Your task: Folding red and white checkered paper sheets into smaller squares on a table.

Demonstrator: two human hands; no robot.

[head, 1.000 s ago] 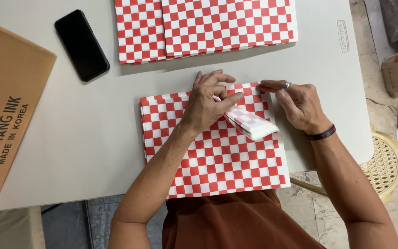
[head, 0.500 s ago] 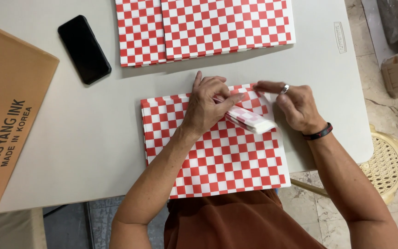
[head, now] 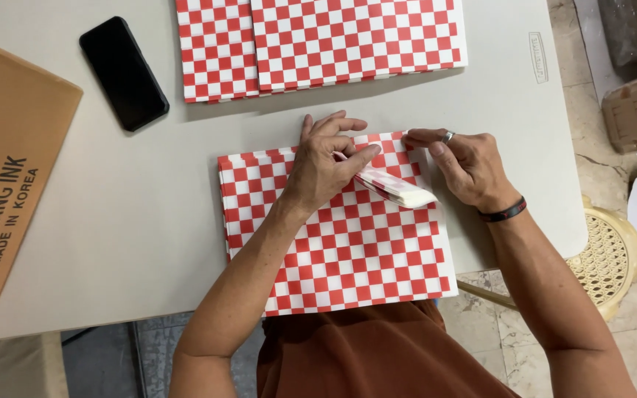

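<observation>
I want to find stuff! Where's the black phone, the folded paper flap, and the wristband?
black phone (head: pixel 124 73), head view, middle of its screen.
folded paper flap (head: pixel 399 190), head view, on its white underside.
wristband (head: pixel 503 212), head view, on the dark band.

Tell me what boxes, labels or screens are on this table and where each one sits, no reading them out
Cardboard box: left edge of the table, flat, tan, with dark print.
Phone: upper left, lying flat beside the box, black rectangle, screen dark.
Label: upper right of the table, small pale upright rectangle with faint print.
</observation>
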